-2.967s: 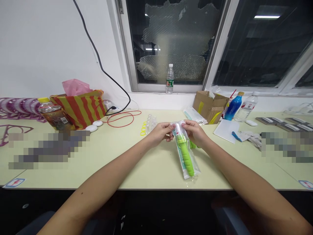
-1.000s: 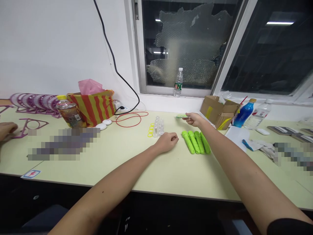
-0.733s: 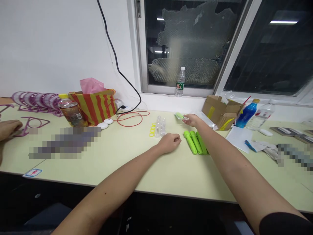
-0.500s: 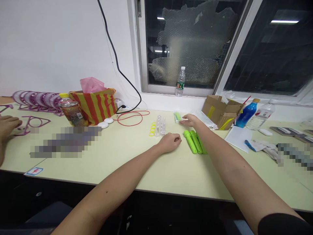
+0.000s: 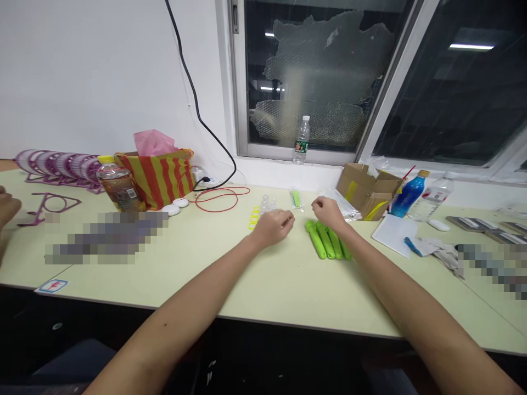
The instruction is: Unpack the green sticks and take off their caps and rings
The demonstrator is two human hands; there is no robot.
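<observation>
My left hand is curled closed low over the table, partly covering small clear plastic pieces. Whatever its fingers may hold is hidden. Beside it lies a row of yellow rings. My right hand has its fingers drawn together just behind several bright green tube-shaped pieces lying side by side. Nothing can be made out in its fingertips, and its forearm covers part of the rightmost green piece. A clear packet with a green item lies farther back, between the two hands and apart from both.
An open cardboard box, a blue bottle and a white sheet are at right. A striped bag, a drink bottle and a red cable occupy the left. Another person's hand shows at the left edge.
My right hand has left the clear packet, its fingers drawing in from a spread pose. The left hand has shifted left over the clear pieces. The other person's hand has moved left.
</observation>
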